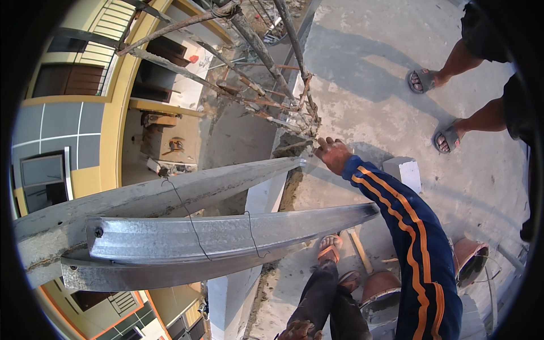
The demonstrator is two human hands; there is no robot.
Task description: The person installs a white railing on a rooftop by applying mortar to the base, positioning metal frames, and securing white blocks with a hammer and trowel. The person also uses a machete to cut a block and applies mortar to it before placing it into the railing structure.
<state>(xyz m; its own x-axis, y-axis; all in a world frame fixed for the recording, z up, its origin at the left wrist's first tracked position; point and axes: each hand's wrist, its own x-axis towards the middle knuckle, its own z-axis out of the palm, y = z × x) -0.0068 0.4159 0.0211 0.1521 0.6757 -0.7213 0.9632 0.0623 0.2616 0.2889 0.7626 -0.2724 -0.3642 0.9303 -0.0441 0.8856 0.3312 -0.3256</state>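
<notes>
My right hand, at the end of a blue sleeve with orange stripes, reaches to the wall's edge. Its fingers are slightly apart, with nothing visible between them. Just left of the fingertips is the narrow far end of a long grey beam. Below that beam lie two galvanized metal channels, with thin bent wires across them. My left hand shows only in part at the lower edge, by my dark trousers; its fingers are not clear.
Rough wooden scaffold poles rise beyond the wall. A white block, two buckets and a wooden stick are on the concrete floor. Another person's sandalled feet stand at right. Houses lie below left.
</notes>
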